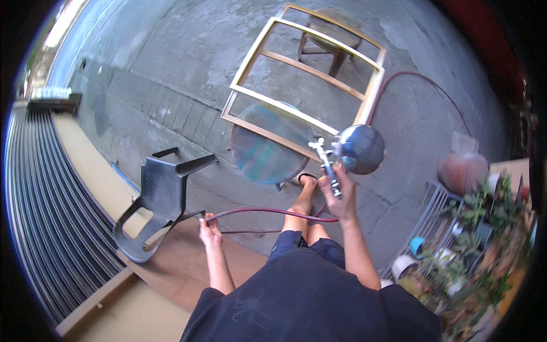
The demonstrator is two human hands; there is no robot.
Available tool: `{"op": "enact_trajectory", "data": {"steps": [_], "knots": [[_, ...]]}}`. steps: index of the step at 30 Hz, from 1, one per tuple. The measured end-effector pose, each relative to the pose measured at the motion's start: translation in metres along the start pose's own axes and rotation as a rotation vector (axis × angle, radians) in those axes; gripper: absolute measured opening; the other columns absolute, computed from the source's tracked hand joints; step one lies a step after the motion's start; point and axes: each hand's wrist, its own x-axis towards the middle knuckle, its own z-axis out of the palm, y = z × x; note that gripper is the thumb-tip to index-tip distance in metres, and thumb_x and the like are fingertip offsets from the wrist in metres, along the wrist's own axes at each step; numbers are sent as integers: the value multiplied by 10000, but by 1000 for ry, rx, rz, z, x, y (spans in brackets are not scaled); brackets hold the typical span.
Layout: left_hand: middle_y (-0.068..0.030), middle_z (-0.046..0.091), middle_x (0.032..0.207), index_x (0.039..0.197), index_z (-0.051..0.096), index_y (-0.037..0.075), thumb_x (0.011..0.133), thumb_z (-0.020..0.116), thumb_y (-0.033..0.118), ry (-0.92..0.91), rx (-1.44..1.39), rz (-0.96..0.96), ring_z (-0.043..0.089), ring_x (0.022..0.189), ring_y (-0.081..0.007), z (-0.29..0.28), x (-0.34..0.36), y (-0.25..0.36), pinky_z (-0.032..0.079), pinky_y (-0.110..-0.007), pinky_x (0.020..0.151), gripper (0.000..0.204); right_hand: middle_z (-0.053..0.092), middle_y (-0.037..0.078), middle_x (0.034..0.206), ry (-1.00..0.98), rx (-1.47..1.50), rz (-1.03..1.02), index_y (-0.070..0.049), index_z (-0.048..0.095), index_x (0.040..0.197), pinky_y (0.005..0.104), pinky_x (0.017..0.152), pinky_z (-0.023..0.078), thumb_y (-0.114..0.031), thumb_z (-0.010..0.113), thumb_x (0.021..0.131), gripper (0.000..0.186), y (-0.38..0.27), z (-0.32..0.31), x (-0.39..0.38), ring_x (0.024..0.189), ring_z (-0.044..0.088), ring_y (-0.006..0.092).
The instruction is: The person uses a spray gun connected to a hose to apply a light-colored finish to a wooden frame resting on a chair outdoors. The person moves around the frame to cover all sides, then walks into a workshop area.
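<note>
My right hand (pixel 341 192) is closed round the handle of a metal spray gun (pixel 325 160) with a round, shiny cup (pixel 361 149) at its side. Off to the left, my left hand (pixel 210 231) grips a dark red hose (pixel 259 210), which runs in a loop across my legs toward the gun. Just beyond the gun lies a pale wooden frame (pixel 313 71) with a crossbar, its near part over a round, paint-stained stool top (pixel 266 145). A wooden stool (pixel 331 35) shows under its far end.
A black plastic chair (pixel 162 182) stands at left, beside brown board (pixel 188 256) and ribbed dark panels (pixel 45 199). Potted plants (pixel 467 245) and a slatted metal rack (pixel 427 222) line the right. More hose (pixel 424 77) trails over the concrete floor (pixel 188 57) near a rusty rounded object (pixel 462 172).
</note>
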Motion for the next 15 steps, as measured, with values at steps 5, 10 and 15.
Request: {"op": "enact_trajectory", "data": {"steps": [5,10,15], "knots": [[-127,603,1003,1230,552,59,988,489,66,313,289,158,686,824,-263,-36,-55,-39,613,-369,767,251,622,22,746,202,-119,37,-3,638,1008,269,596,443,-225,648,977,224,-1,-45,-66,658,562,92],[-107,633,863,1105,625,94,896,562,145,-175,1474,728,677,868,-230,-79,-77,13,515,-355,731,224,672,80,761,398,-9,75,-11,660,1030,357,617,486,-234,653,973,230,19,-52,-131,672,637,189],[-160,596,810,913,632,66,860,699,274,-669,2125,1227,589,790,-366,-68,-114,71,471,-458,724,225,709,78,803,674,-115,272,12,691,1016,312,486,408,-364,594,1007,388,112,-89,-190,545,564,127]]}}
